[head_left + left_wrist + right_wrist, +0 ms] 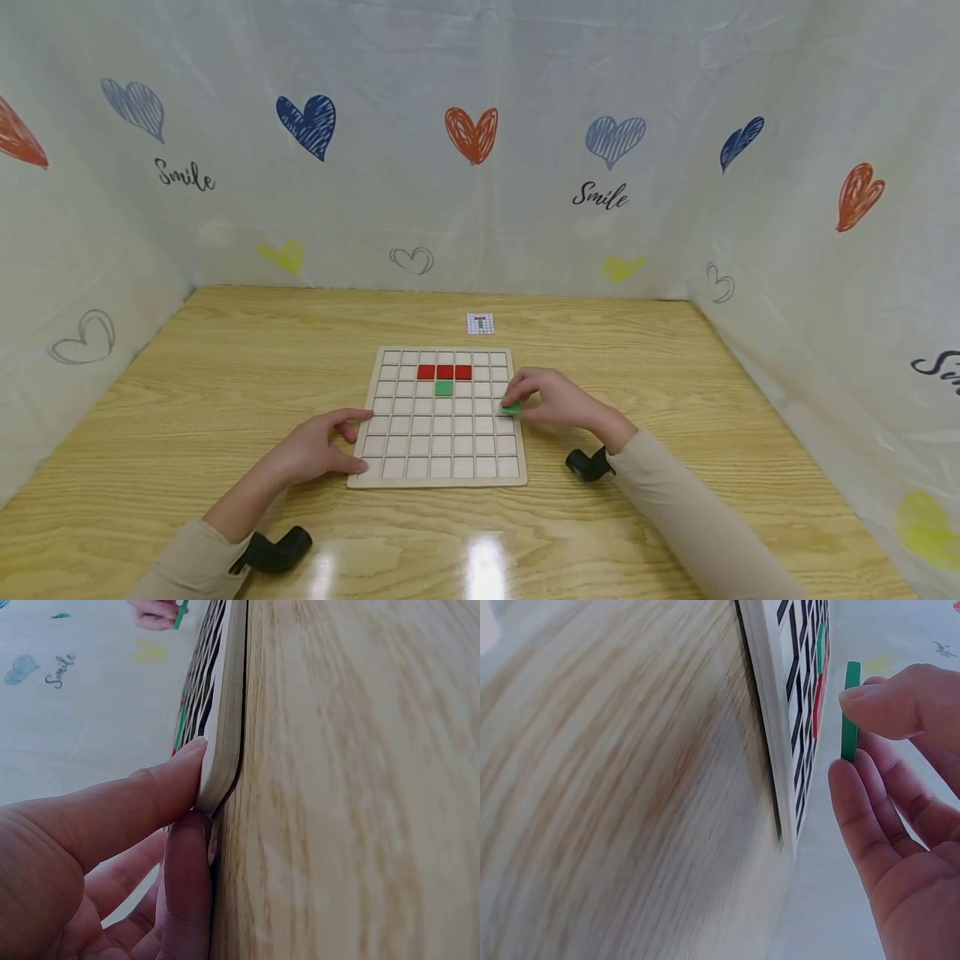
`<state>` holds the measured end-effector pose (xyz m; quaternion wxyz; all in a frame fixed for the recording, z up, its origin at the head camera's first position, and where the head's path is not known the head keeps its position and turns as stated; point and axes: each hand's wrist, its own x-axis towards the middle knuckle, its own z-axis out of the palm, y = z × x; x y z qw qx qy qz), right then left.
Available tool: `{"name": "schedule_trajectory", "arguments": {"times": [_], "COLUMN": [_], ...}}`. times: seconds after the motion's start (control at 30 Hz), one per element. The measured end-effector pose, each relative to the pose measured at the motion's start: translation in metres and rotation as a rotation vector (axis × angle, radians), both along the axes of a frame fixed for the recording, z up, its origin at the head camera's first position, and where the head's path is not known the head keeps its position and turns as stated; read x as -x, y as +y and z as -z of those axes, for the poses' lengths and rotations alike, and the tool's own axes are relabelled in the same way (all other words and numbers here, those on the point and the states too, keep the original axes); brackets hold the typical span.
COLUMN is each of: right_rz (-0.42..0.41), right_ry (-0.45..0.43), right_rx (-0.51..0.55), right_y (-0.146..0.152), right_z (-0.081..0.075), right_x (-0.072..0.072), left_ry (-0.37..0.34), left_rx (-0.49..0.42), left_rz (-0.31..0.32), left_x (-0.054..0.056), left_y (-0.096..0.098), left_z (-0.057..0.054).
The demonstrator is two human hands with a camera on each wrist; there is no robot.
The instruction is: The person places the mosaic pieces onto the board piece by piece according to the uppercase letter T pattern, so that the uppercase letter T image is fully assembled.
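Observation:
A square wooden grid board (420, 483) lies on the table. Three red tiles (445, 372) form a row in its upper part, with a green tile (444, 388) directly below the middle one. My left hand (311, 450) rests at the board's left edge, fingers and thumb spread apart; in the left wrist view the thumb (161, 787) touches the edge by a corner. Between thumb and fingers, my right hand (555, 398) pinches another thin green tile (850, 712), held above the board's right edge.
Behind the board lies a small card (480, 323) printed with a grid and a red-and-green T shape. The wood-grain table (285, 350) meets a white curtain (375, 192) with hearts and "Smile" lettering at the back and sides. A black wrist device sits beneath each sleeve.

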<state>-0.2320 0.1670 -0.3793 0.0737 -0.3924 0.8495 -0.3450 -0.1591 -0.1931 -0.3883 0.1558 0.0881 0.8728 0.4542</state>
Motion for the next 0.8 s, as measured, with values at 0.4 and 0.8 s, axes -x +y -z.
{"name": "schedule_trajectory", "arguments": {"times": [0.4,0.8], "right_rz": [-0.009,-0.056], "right_ry": [-0.02,-0.018], "right_rx": [-0.024,-0.023], "right_y": [-0.02,-0.037], "right_z": [-0.003,0.002], "right_x": [0.004,0.013], "left_ry": [-0.003,-0.015], "left_rx": [-0.001,0.008], "left_rz": [-0.002,-0.013], "left_x": [-0.001,0.001], "left_y": [0.0,0.0], "left_z": [-0.001,0.0]}}
